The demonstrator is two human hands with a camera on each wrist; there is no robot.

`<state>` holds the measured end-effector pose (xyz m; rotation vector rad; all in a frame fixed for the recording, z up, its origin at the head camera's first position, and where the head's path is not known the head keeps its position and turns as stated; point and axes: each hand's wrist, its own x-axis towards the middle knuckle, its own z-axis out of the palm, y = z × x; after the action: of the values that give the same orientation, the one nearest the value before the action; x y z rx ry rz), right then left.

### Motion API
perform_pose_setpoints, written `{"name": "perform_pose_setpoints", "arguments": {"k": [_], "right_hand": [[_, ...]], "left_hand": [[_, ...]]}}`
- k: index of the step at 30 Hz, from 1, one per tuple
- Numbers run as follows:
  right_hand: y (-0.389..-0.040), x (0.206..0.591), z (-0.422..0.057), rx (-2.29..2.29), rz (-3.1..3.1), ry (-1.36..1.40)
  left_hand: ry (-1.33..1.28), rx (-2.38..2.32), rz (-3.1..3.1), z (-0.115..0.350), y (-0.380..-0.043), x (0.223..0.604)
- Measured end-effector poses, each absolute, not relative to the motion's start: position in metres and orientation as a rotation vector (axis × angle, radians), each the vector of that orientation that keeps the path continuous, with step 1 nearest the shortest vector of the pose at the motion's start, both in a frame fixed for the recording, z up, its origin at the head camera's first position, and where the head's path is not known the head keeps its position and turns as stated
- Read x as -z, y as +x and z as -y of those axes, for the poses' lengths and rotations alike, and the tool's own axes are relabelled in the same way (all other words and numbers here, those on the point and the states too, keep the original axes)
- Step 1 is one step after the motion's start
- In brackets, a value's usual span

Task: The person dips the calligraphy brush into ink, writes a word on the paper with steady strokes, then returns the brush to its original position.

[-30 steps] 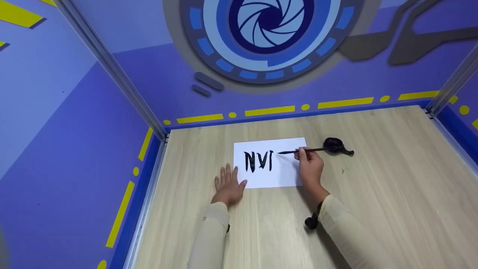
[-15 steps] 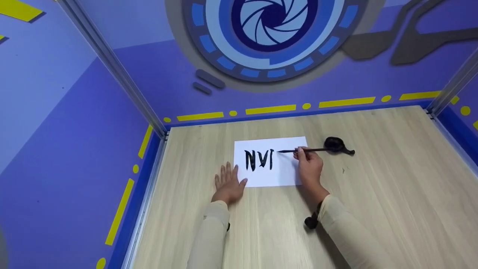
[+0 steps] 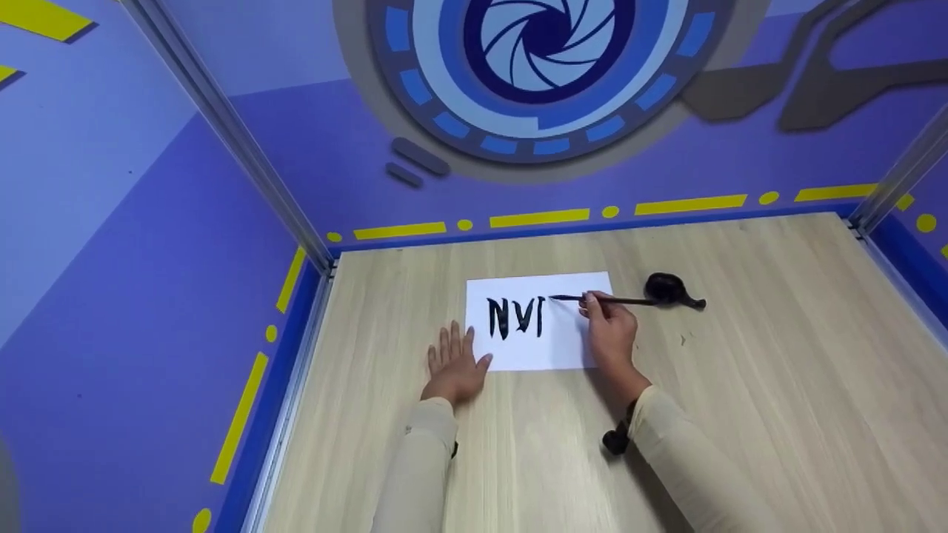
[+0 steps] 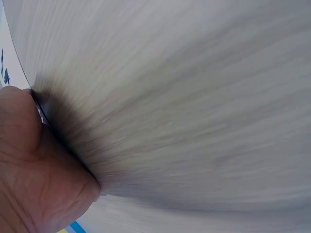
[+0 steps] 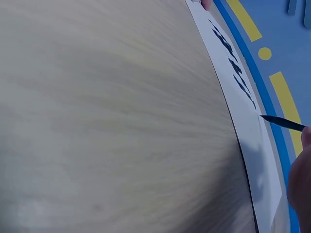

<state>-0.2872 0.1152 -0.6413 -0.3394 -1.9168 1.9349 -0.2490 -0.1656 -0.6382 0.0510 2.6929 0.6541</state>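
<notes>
A white sheet of paper (image 3: 563, 340) lies on the wooden table, bearing black brushed strokes (image 3: 523, 317) that read like N, V and an upright. My left hand (image 3: 455, 366) rests flat with spread fingers at the sheet's lower left edge. My right hand (image 3: 613, 333) pinches a dark writing brush (image 3: 622, 299) held nearly level over the paper. In the head view its tip points left, close to the top of the last stroke. The right wrist view shows the brush (image 5: 282, 122) tip at the paper; whether it touches I cannot tell.
A black ink dish (image 3: 664, 287) with a small spout-like handle stands right of the paper, behind the brush's end. Small dark marks (image 3: 683, 340) spot the table (image 3: 785, 355). Blue-purple printed walls (image 3: 296, 148) enclose the back and sides.
The brush tip has shifted slightly up and left, nearer the top of the last stroke. My left hand stays in place on the paper's edge.
</notes>
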Motion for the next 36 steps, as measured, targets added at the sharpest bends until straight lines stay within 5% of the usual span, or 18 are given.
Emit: {"name": "perform_pose_setpoints", "arguments": {"k": [36], "right_hand": [[-0.28,0.64,-0.113,-1.771,2.055,-0.256]], "left_hand": [[0.05,-0.613,-2.7,0.165,-0.245,0.63]]}}
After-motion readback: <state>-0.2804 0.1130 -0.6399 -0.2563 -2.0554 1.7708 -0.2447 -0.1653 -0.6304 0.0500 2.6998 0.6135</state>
